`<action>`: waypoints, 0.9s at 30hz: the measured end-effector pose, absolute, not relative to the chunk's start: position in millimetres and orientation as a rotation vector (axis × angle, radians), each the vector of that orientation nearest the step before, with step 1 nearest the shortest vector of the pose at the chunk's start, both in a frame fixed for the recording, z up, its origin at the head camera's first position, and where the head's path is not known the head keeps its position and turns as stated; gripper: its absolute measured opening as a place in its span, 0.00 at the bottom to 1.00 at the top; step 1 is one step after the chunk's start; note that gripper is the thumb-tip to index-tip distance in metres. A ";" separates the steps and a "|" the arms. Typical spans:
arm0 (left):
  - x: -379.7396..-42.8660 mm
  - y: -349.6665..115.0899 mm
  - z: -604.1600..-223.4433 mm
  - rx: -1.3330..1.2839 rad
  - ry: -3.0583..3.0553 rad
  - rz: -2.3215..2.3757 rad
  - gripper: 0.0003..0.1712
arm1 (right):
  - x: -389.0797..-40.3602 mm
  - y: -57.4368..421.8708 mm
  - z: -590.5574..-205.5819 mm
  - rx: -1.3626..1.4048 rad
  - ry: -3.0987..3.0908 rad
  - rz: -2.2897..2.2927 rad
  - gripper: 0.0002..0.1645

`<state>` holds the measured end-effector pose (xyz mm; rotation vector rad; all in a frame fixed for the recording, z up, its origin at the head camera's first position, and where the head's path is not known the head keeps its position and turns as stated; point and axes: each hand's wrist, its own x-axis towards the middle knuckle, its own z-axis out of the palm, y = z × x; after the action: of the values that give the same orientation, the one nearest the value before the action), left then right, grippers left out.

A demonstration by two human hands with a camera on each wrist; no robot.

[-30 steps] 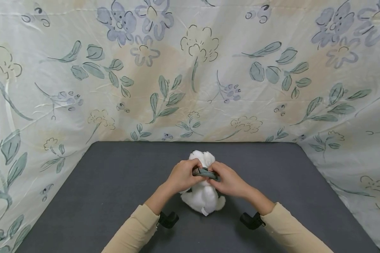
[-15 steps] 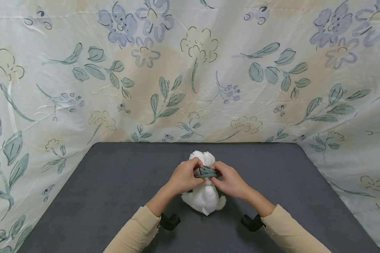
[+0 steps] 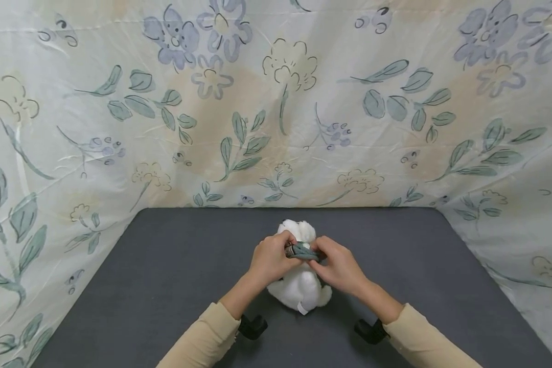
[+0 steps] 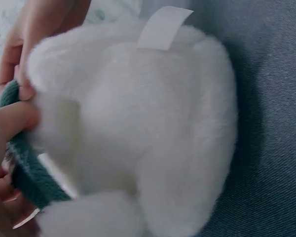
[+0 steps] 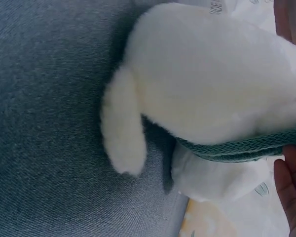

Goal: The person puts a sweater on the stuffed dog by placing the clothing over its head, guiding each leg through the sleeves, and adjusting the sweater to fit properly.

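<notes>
On grey surface (image 3: 188,286), fluffy wht plush toy (image 3: 298,287); L hand (image 3: 270,259) & R hand (image 3: 340,263) pinch its green knit scarf (image 3: 302,253).

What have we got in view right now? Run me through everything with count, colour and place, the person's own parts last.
plush toy: 1, white, on the table, below the hands
knitted band: 1, green, at the toy's neck, between head and body
tag: 1, white, at the bottom of the toy's body
table: 1, dark grey, under the toy
floral cloth: pale with green, blue and yellow print, behind and beside the table
wrist devices: 2, black, one at each sleeve cuff
sleeves: 2, beige, on the forearms
left hand: 1, bare, pinching the band's left part
right hand: 1, bare, pinching the band's right part
</notes>
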<state>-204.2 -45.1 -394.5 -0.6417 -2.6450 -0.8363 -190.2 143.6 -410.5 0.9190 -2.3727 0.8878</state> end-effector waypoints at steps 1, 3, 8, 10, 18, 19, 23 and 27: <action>-204.3 -45.2 -394.8 -0.638 -2.635 -0.838 0.14 | -190.0 143.2 -411.1 0.926 -2.363 0.883 0.14; -204.7 -45.8 -395.3 -0.638 -2.617 -0.845 0.13 | -189.2 142.7 -412.5 0.942 -2.351 0.879 0.14; -204.6 -48.2 -392.6 -0.685 -2.606 -0.901 0.11 | -188.8 144.0 -413.4 0.942 -2.308 0.845 0.11; -204.7 -48.2 -391.3 -0.699 -2.612 -0.919 0.10 | -189.7 145.2 -412.4 0.916 -2.266 0.807 0.09; -205.3 -44.5 -390.1 -0.725 -2.633 -0.949 0.09 | -193.7 148.5 -409.5 0.869 -2.188 0.707 0.10; -205.0 -44.3 -390.1 -0.730 -2.639 -0.952 0.09 | -193.5 148.7 -409.4 0.867 -2.195 0.705 0.10; -203.5 -44.8 -391.5 -0.747 -2.681 -0.935 0.15 | -193.2 149.5 -409.1 0.834 -2.261 0.746 0.09; -202.2 -45.7 -393.2 -0.749 -2.700 -0.898 0.18 | -194.0 150.3 -406.0 0.794 -2.358 0.857 0.13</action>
<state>-202.2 -45.7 -393.2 -0.7495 -2.6997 -0.8978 -194.0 150.3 -406.0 0.7943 -2.3579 0.8570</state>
